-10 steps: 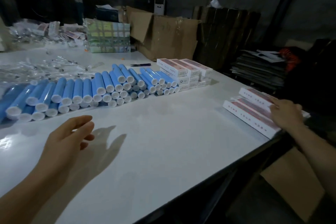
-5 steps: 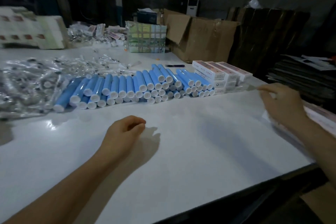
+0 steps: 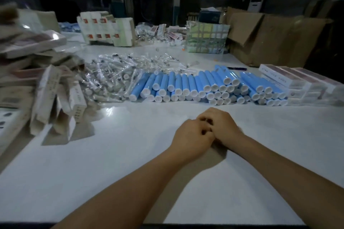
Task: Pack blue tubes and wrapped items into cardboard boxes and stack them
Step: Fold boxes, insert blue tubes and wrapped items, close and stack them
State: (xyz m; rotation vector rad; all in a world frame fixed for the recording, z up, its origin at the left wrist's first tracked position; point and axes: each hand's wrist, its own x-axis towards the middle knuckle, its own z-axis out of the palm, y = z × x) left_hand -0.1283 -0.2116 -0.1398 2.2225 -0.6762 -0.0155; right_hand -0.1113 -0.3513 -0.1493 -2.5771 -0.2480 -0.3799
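Note:
A long row of blue tubes [image 3: 204,84] with white caps lies stacked across the middle of the white table [image 3: 83,163]. Left of them spreads a pile of clear-wrapped items [image 3: 119,72]. Small white boxes with red tops [image 3: 290,80] stand in a stack at the right end of the tubes. My left hand [image 3: 191,135] and my right hand [image 3: 223,126] meet on the table in front of the tubes, fingers curled against each other. Nothing shows between them.
A heap of flat, unfolded small cartons [image 3: 55,96] leans at the left. Behind stand white cartons [image 3: 106,28], a green-patterned pack [image 3: 206,39], a large open cardboard box [image 3: 275,39] and a pen [image 3: 237,68].
The view has swung left. My right hand left the boxes at the table's right edge and came to the middle, where it now touches my left hand.

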